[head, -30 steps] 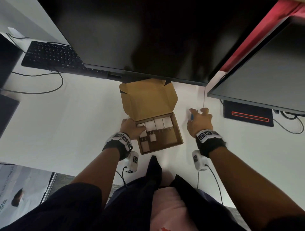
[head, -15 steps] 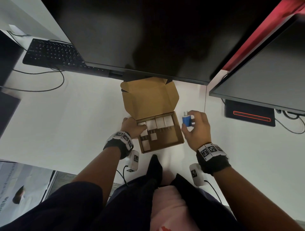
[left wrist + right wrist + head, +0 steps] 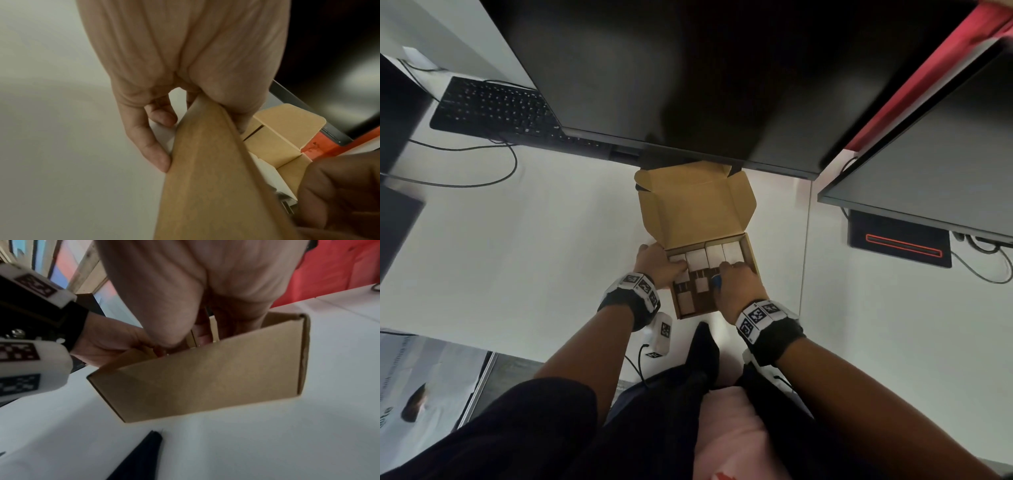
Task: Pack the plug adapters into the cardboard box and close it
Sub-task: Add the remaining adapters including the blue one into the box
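Note:
An open cardboard box (image 3: 751, 253) sits on the white desk, its lid (image 3: 698, 205) standing up at the back. Several white plug adapters (image 3: 697, 259) lie in a row inside, with a couple more below them. My right hand (image 3: 736, 284) is down inside the box and holds a blue adapter (image 3: 716, 281), mostly hidden under the fingers. My left hand (image 3: 661, 265) grips the box's left wall (image 3: 205, 162), thumb inside and fingers (image 3: 158, 155) outside. From the right wrist view the box's near wall (image 3: 205, 378) hides the contents.
A large dark monitor (image 3: 688, 85) overhangs the box lid. A second monitor (image 3: 935, 164) stands at the right over a black device with a red light (image 3: 900, 243). A black keyboard (image 3: 489, 106) and cables lie at the far left. The desk's near edge is just behind my wrists.
My right hand picked the blue adapter up from the desk right of the box, carried it left and lowered it into the box. My left hand stayed on the box's left wall.

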Available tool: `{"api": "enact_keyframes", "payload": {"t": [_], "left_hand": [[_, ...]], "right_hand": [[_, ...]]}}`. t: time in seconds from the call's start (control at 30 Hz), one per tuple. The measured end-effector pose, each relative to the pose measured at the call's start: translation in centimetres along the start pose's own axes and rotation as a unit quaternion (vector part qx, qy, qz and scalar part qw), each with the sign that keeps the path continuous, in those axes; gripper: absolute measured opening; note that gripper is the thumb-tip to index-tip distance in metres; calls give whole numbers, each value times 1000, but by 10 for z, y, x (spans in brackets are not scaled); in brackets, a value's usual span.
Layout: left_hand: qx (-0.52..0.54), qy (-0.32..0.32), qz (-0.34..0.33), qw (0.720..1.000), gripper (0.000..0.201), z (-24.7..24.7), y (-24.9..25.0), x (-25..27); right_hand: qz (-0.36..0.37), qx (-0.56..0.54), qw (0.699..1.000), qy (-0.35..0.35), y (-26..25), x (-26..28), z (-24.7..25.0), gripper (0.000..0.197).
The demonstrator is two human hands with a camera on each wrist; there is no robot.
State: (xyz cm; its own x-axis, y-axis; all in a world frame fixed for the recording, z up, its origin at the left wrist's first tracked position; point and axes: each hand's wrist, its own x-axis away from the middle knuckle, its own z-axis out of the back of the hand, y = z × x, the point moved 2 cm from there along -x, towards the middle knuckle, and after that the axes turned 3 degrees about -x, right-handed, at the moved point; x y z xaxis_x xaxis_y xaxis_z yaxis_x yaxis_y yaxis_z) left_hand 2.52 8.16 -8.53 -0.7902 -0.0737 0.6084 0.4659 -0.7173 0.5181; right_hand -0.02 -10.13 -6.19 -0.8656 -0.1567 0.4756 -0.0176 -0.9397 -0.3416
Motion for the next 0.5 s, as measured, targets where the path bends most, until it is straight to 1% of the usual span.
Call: {"api": "enact_keyframes", "payload": {"t": [0.07, 0.17, 0.3, 0.5], "left_hand": [[1, -1, 2, 1000, 11, -1, -2, -1], [-2, 2, -1, 1000, 14, -3, -3, -2], [-5, 2, -9, 1000, 10, -1, 3, 0], [2, -3, 11, 1000, 16, -2, 1, 0]], "right_hand": [[-12, 4, 1000, 2, 1, -2, -7, 19], [-20, 2, 1000, 2, 2, -4, -13, 24], [-22, 9, 1000, 4, 5, -7, -13, 26], [-26, 4, 1000, 7, 7, -8, -11, 29]]}}
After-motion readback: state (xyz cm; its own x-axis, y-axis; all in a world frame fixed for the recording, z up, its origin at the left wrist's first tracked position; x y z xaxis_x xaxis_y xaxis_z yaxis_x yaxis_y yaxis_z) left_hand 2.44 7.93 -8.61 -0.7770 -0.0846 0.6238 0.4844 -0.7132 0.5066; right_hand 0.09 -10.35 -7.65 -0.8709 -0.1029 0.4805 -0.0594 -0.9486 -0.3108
